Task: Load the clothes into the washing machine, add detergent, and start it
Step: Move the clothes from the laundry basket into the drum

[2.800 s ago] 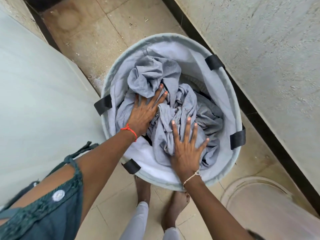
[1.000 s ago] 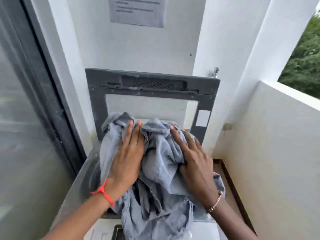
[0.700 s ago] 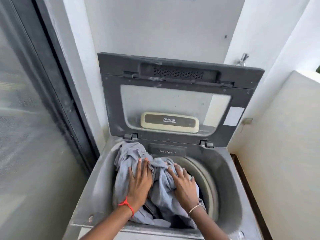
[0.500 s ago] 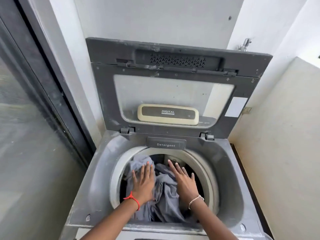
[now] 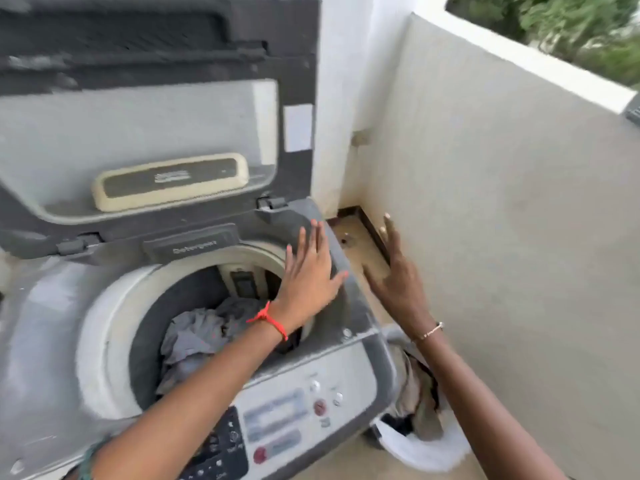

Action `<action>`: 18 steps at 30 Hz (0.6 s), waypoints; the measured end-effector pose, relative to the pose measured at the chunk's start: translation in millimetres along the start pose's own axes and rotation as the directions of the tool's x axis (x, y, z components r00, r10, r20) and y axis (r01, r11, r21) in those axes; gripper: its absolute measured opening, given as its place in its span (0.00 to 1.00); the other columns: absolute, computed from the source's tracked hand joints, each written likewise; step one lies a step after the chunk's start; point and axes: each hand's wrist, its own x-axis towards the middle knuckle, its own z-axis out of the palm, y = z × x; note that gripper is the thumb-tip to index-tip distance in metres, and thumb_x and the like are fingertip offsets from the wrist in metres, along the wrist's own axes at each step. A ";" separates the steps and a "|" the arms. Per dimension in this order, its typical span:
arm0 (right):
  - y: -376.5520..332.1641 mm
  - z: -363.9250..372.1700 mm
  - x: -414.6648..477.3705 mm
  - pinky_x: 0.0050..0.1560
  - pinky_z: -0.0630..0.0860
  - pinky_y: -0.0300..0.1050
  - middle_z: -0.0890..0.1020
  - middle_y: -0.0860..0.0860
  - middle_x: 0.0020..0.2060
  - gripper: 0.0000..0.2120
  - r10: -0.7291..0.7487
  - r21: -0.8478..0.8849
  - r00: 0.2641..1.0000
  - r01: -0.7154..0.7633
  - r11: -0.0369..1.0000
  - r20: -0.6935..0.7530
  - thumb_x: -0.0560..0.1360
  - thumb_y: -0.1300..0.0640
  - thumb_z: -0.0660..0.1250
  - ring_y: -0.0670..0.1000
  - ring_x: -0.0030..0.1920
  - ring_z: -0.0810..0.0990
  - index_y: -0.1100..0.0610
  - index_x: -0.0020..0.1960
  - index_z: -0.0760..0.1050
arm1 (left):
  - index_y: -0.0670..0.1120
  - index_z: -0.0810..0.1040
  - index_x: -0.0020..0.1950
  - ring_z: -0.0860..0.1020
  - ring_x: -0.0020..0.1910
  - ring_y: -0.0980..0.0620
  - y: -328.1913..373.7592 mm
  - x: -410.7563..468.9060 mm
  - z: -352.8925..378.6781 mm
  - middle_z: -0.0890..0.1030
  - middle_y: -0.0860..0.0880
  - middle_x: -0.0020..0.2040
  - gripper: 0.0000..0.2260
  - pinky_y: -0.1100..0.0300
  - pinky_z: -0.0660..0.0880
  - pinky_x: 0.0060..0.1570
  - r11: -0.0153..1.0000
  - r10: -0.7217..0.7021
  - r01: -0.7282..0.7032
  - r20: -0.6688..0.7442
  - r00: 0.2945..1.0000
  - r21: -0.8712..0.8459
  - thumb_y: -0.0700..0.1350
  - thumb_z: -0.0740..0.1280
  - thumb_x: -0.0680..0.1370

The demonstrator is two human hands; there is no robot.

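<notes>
The washing machine (image 5: 52, 306) fills the left and centre of the frame, its lid (image 5: 156, 109) standing raised at the upper left. Grey clothes (image 5: 194, 337) lie bunched inside the drum (image 5: 104, 341), low in the round opening at centre left. Behind the opening sits a dark flap (image 5: 192, 242) with a printed word on it; motion blur leaves it unreadable. A cream-edged badge (image 5: 169, 180) on the lid's window also carries small lettering too smeared to read.

The left hand (image 5: 308, 277), a red thread (image 5: 268, 320) at its wrist, hovers over the right rim of the drum opening, fingers (image 5: 301, 244) spread apart and holding nothing. The right hand (image 5: 398, 285), wearing a thin bracelet (image 5: 429, 332), is just right of the machine's edge, over the gap beside the cream wall (image 5: 502, 237); its fingers are apart and empty too.

At the lower centre the control panel (image 5: 277, 420) shows buttons, two of them red, and blurred labels. In the lower right, on the floor between machine and wall, a laundry basket (image 5: 415, 448) with more clothing peeks out. Green foliage (image 5: 554, 22) shows in the upper right corner.
</notes>
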 end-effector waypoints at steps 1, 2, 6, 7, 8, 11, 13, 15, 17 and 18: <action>23.0 -18.1 -8.5 0.48 0.76 0.54 0.73 0.58 0.66 0.40 0.066 -0.013 0.997 -0.067 0.998 -0.041 0.72 0.58 0.68 0.64 0.54 0.78 0.51 0.75 0.47 | 0.41 0.38 0.75 0.42 0.76 0.46 26.7 3.7 6.9 0.40 0.44 0.77 0.39 0.47 0.44 0.73 0.998 0.067 -0.067 -0.022 0.998 -0.011 0.51 0.62 0.78; 47.3 -34.4 -18.7 0.49 0.75 0.51 0.72 0.57 0.67 0.40 0.133 -0.018 0.989 -0.135 0.991 -0.063 0.72 0.59 0.68 0.63 0.53 0.79 0.52 0.76 0.47 | 0.40 0.38 0.75 0.41 0.76 0.47 52.1 6.1 17.0 0.40 0.44 0.77 0.39 0.48 0.43 0.73 0.992 0.126 -0.127 -0.028 0.992 -0.021 0.49 0.62 0.78; 150.2 -74.5 -75.8 0.48 0.74 0.49 0.71 0.56 0.68 0.39 0.359 -0.032 0.933 -0.359 0.933 -0.024 0.74 0.56 0.67 0.64 0.45 0.81 0.52 0.76 0.46 | 0.41 0.36 0.75 0.39 0.76 0.49 132.8 8.1 83.3 0.39 0.45 0.77 0.38 0.51 0.40 0.73 0.964 0.266 -0.263 0.104 0.958 -0.037 0.45 0.61 0.78; 174.1 -77.8 -91.4 0.50 0.73 0.49 0.71 0.55 0.68 0.39 0.403 -0.045 0.915 -0.403 0.914 0.009 0.74 0.55 0.66 0.63 0.49 0.81 0.51 0.76 0.45 | 0.41 0.36 0.75 0.39 0.76 0.50 146.1 9.9 104.9 0.38 0.45 0.77 0.38 0.52 0.40 0.73 0.966 0.258 -0.254 0.161 0.953 -0.047 0.44 0.61 0.78; 196.0 -78.5 -107.0 0.52 0.72 0.50 0.71 0.54 0.68 0.39 0.442 -0.056 0.896 -0.440 0.896 0.039 0.74 0.54 0.66 0.61 0.53 0.80 0.50 0.76 0.45 | 0.41 0.36 0.75 0.39 0.76 0.50 155.6 10.4 130.3 0.38 0.45 0.77 0.37 0.52 0.40 0.73 0.972 0.233 -0.226 0.214 0.949 -0.058 0.43 0.60 0.77; 255.7 -60.9 -154.0 0.52 0.74 0.48 0.70 0.51 0.69 0.39 0.477 -0.085 0.870 -0.469 0.879 0.124 0.74 0.53 0.66 0.56 0.59 0.78 0.48 0.75 0.44 | 0.37 0.48 0.76 0.52 0.76 0.47 159.0 7.6 223.3 0.51 0.41 0.77 0.32 0.48 0.53 0.72 0.977 0.194 -0.206 0.163 0.967 0.059 0.39 0.54 0.73; 291.2 -33.0 -182.5 0.53 0.75 0.47 0.66 0.49 0.72 0.41 0.480 -0.101 0.852 -0.469 0.877 0.209 0.73 0.50 0.65 0.54 0.64 0.75 0.44 0.74 0.39 | 0.37 0.60 0.73 0.64 0.72 0.43 144.5 2.8 293.3 0.64 0.40 0.73 0.35 0.43 0.65 0.67 0.964 0.178 -0.206 0.168 0.970 0.166 0.40 0.54 0.65; 330.0 6.2 -209.5 0.64 0.71 0.49 0.59 0.48 0.74 0.45 0.467 -0.116 0.835 -0.454 0.883 0.291 0.72 0.48 0.64 0.53 0.71 0.65 0.39 0.72 0.32 | 0.39 0.58 0.74 0.62 0.73 0.42 121.1 -4.1 361.3 0.62 0.40 0.74 0.42 0.40 0.59 0.69 0.953 0.109 -0.175 0.258 0.960 0.249 0.37 0.60 0.58; 372.2 50.3 -231.0 0.70 0.63 0.51 0.52 0.47 0.75 0.49 0.478 -0.174 0.808 -0.445 0.878 0.344 0.70 0.45 0.66 0.52 0.75 0.55 0.38 0.69 0.27 | 0.41 0.56 0.75 0.58 0.74 0.42 94.0 -3.6 423.2 0.58 0.40 0.75 0.49 0.41 0.49 0.71 0.935 0.064 -0.169 0.321 0.945 0.312 0.37 0.67 0.54; 393.3 73.1 -238.1 0.72 0.60 0.52 0.50 0.47 0.75 0.51 0.498 -0.221 0.788 -0.446 0.867 0.364 0.69 0.43 0.67 0.53 0.75 0.52 0.38 0.69 0.25 | 0.41 0.56 0.75 0.58 0.74 0.41 79.1 1.1 454.1 0.58 0.40 0.75 0.51 0.41 0.46 0.71 0.925 0.052 -0.177 0.349 0.936 0.336 0.39 0.71 0.53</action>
